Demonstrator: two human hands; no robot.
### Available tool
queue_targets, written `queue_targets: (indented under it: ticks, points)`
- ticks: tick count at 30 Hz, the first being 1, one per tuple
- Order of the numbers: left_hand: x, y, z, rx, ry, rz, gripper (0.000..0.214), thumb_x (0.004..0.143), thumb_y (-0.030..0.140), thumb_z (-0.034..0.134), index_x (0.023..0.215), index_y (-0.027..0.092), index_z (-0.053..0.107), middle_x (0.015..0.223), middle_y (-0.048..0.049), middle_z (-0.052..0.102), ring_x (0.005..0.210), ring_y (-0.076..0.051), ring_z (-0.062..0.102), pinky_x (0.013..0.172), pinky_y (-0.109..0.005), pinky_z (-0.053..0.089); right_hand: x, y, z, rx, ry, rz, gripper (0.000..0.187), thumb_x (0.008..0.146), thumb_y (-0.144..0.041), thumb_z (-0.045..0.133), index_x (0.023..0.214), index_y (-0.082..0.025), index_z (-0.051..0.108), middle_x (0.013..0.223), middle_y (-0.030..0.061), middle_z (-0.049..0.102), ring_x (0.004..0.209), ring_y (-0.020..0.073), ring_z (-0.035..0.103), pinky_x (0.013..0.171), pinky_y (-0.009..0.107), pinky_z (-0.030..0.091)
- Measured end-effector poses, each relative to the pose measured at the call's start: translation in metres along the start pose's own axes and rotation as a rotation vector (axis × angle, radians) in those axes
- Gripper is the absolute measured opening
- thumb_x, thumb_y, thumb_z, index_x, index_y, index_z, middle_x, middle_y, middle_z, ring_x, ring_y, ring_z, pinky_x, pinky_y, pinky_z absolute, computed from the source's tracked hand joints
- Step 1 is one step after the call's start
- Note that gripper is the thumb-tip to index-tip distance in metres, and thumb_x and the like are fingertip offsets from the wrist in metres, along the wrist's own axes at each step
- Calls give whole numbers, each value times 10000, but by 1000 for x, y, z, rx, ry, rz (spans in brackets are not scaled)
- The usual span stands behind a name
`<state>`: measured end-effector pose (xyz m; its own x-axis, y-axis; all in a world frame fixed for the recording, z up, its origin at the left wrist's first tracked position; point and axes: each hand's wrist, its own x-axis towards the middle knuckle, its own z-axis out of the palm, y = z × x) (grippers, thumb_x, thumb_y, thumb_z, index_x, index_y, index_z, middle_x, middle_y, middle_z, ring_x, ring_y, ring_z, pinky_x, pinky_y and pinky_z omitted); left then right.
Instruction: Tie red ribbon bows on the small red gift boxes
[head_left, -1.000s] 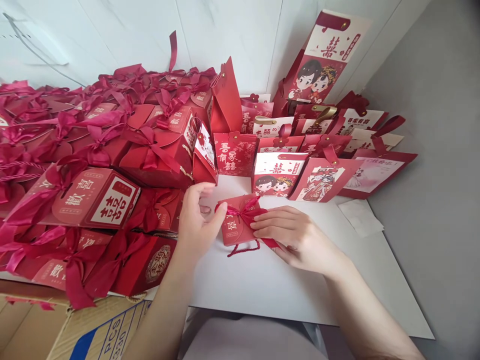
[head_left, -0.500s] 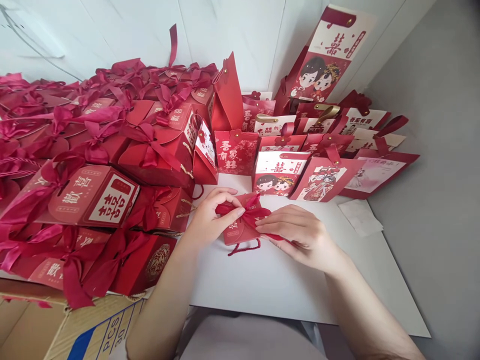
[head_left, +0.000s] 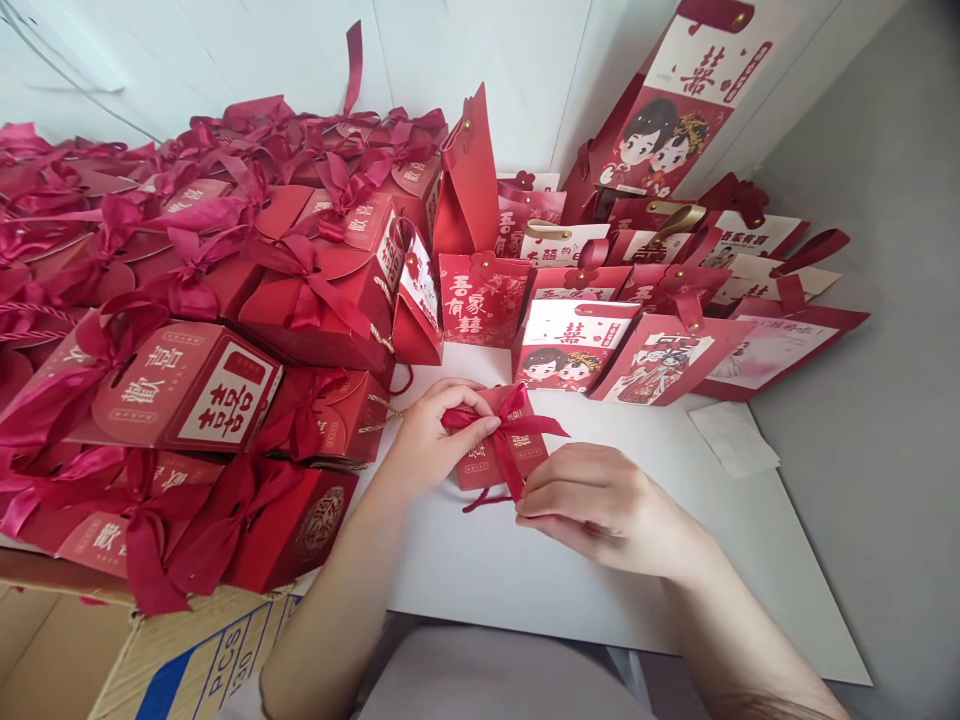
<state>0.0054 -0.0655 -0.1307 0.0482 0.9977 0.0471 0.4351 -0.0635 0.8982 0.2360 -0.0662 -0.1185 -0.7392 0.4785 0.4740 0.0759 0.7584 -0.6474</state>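
Note:
A small red gift box (head_left: pixel 474 470) with pale printed characters lies on the white table in front of me. Across its top runs a dark red ribbon (head_left: pixel 517 428) tied in a bow. Thumb and fingers of my left hand (head_left: pixel 442 430) pinch the bow near its knot, at the box's left side. At the box's lower right, my right hand (head_left: pixel 592 500) has its fingers closed on a hanging tail of the same ribbon. A dark red cord handle (head_left: pixel 484 502) sticks out from the near edge of the box.
Many ribbon-tied red boxes (head_left: pixel 157 385) are piled at the left. Upright red and white gift bags (head_left: pixel 574 345) stand in rows behind the box. A white tissue (head_left: pixel 735 438) lies at the right on the table (head_left: pixel 600 600). An open cardboard carton (head_left: pixel 187 660) is at lower left.
My right hand has moved down and nearer, from the bow's right loop to the ribbon tail. The right end now lies free over the box. My left hand keeps its pinch.

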Motion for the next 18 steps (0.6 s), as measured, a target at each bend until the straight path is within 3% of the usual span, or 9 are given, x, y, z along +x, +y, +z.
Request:
queue_targets:
  ticks: [4,7,13,18]
  points:
    - [1,-1,2,-58,-1,-18,105,865,305,692,828,210,669,1175,-63,676,1108,-221,639,981,-336,482,-7,-3,-3,324,258,134,268,955,-251,584,1221,-276,568,977,59,570,697,165,568,638,355,541]
    - [1,-3,3,-91,-11,-46,116,865,315,691,835,207,662,1181,-61,676,1067,-213,650,950,-327,491,-9,-5,-3,553,399,183,237,949,-277,509,1184,-306,499,1054,55,489,587,123,466,536,335,482]
    - [2,-7,4,-122,-2,-72,142,854,345,709,847,211,664,1212,-62,669,1091,-223,648,991,-348,479,-7,-5,-4,559,424,239,237,898,-241,466,1113,-322,410,1020,44,507,519,112,448,444,301,439]
    - [2,-9,4,-129,-3,-64,159,854,367,711,858,212,674,1222,-65,661,1081,-221,650,1007,-355,478,-7,-5,-2,585,452,210,257,922,-207,472,1142,-336,445,1005,33,528,504,106,434,435,298,429]
